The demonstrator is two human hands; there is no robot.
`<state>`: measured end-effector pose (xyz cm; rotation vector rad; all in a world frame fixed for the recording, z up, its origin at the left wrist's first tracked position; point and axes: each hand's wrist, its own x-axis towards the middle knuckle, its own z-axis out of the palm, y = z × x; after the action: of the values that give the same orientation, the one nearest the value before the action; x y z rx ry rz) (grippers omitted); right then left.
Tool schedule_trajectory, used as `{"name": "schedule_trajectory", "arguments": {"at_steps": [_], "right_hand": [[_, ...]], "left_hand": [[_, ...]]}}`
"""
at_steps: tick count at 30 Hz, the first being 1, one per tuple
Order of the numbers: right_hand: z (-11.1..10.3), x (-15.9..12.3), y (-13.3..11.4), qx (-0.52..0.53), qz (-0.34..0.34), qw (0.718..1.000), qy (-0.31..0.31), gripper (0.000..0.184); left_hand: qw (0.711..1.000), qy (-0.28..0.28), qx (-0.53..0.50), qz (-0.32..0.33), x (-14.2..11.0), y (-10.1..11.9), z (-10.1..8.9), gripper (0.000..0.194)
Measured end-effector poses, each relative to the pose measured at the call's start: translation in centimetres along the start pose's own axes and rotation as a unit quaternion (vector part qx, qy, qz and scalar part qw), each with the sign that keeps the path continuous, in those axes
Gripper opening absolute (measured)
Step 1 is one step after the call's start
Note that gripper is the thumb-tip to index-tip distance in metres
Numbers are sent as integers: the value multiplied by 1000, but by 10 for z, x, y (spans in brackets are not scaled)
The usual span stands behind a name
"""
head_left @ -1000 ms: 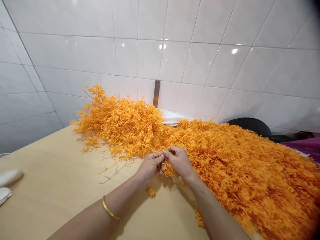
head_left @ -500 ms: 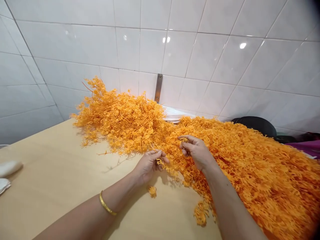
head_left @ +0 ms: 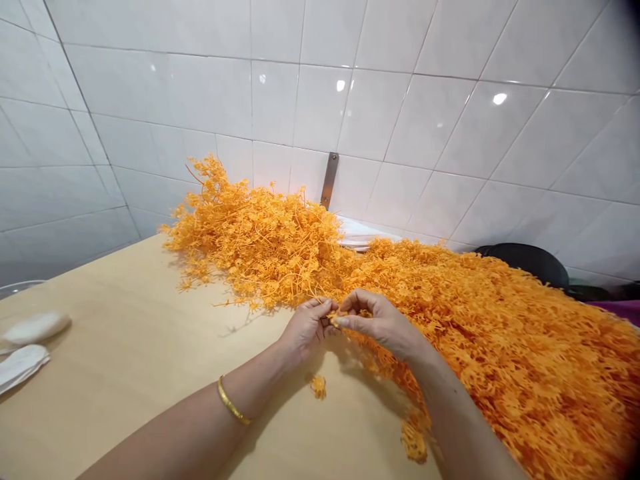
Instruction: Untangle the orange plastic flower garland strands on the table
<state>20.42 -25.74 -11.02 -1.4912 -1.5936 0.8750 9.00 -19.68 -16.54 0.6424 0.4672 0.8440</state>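
Moved: R hand [head_left: 383,325], back to near edge of orange pile [head_left: 490,320]; L hand [head_left: 306,330], same edge; both pinching orange sprig [head_left: 334,320].

The plastic sprigs [head_left: 265,233] at centre and right are bright orange, deepening towards red-orange at lower right. The table [head_left: 150,347] is pale yellow-beige; the wall tiles [head_left: 210,87] above are glossy greyish white, gridded with thin dark lines.
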Motion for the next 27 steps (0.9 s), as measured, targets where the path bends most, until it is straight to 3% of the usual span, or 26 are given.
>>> {"name": "schedule_trajectory", "arguments": {"at_steps": [4,6,11,14,17,20,23,25,27], "right_hand": [[15,0,-1,-119,-45,991,32,6],[16,1,0,-159,-66,984,54,9],[9,4,4,-165,-49,976,134,17],[10,7,9,-108,-28,981,159,21],[5,9,17,34,8,980,195,24],[-17,7,22,211,27,935,283,22],[-42,2,21,268,44,896,350,22],[-48,-2,18,238,58,914,323,24],[-44,-3,15,200,63,945,251,29]], "left_hand": [[1000,-17,6,7,1,-1,-2,11],[999,-30,37,3,0,-1,-3,13],[990,-86,110,-11,-3,-2,-4,17],[982,-118,150,-7,-4,-3,-3,17],[983,-106,148,0,-6,-1,-2,17],[989,-103,106,-26,-7,2,-2,21],[992,-85,87,-34,-6,4,-5,28],[993,-71,85,-26,-4,6,-7,29],[994,-68,78,-21,-2,7,-9,30]]}}
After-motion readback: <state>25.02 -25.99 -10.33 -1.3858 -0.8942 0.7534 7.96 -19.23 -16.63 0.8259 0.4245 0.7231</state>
